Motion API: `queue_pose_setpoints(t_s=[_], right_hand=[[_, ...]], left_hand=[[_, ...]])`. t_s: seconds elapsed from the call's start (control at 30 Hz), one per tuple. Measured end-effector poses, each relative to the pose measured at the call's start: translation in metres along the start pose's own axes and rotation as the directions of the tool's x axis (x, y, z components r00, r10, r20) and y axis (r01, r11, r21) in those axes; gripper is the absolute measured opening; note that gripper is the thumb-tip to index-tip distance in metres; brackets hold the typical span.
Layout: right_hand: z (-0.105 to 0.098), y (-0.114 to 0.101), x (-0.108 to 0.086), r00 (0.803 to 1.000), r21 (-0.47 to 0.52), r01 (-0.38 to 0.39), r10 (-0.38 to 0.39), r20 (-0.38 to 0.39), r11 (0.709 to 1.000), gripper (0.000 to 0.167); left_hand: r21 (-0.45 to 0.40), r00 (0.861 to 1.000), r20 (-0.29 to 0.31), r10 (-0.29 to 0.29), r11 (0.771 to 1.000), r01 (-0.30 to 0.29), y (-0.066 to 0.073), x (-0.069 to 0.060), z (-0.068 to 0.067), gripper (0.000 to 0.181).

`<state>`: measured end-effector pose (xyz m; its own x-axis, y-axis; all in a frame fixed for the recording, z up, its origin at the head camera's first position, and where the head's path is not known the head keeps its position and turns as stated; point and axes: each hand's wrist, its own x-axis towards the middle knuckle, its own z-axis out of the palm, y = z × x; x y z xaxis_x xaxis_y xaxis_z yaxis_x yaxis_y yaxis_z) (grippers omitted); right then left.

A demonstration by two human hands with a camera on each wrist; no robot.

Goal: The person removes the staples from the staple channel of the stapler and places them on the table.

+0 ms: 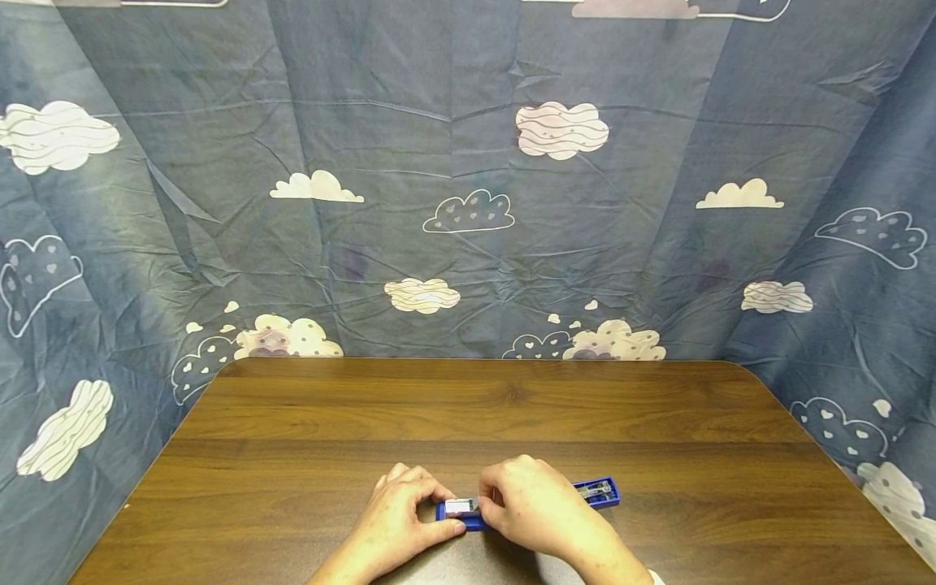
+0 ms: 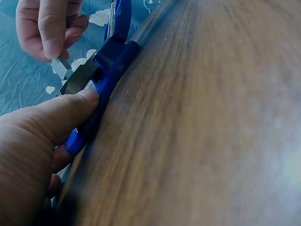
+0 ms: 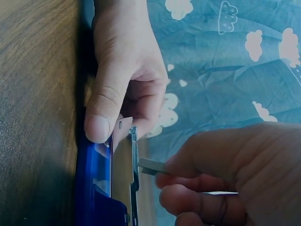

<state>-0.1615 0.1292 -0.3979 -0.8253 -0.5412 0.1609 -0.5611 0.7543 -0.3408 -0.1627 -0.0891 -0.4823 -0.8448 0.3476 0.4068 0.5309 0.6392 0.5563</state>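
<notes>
Stapler: blue, opened out, on the table (image 1: 483, 414) near its front edge, between the two hands; the stapler (image 3: 89, 188) is partly hidden by fingers in every view.
Left hand: the left hand (image 1: 398, 516) has its thumb on one side and fingers on the other, bent to grip one end of the stapler.
Right hand: thumb and forefinger of the right hand (image 1: 544, 508) are closed in a pinch on a strip (image 3: 151, 165) of staples, the other fingers curled in.
Strip: grey, its fine ridges clear only from the right wrist, its end at the metal rail (image 3: 134, 174); it seems to touch, though the angle makes that hard to tell.
Head view: adds the stapler's other end, a blue trough with shiny metal inside, sticking out past the right hand, which covers the middle.
Left wrist view: shows the left thumb flat against the stapler and the strip's pale end below the right fingertips.
Backdrop: blue cloth (image 1: 409, 106) with pale clouds, beyond the table.
</notes>
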Motion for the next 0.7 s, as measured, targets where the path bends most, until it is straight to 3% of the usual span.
queue_pose_setpoints(t_s=[0.4,0.7], right_hand=[[-0.0001,-0.0024,-0.002,0.992,0.105,0.033,-0.045,0.115,0.994,0.021],[-0.0007,-0.0014,-0.004,0.985,0.081,0.053,-0.066,0.157,0.995,0.025]], left_hand=[[-0.003,1.0,0.0,-0.012,1.0,0.012,0.0004,-0.0004,0.0002,0.024],[0.003,1.0,0.006,-0.01,1.0,0.01,-0.0004,0.0001,0.0004,0.024]])
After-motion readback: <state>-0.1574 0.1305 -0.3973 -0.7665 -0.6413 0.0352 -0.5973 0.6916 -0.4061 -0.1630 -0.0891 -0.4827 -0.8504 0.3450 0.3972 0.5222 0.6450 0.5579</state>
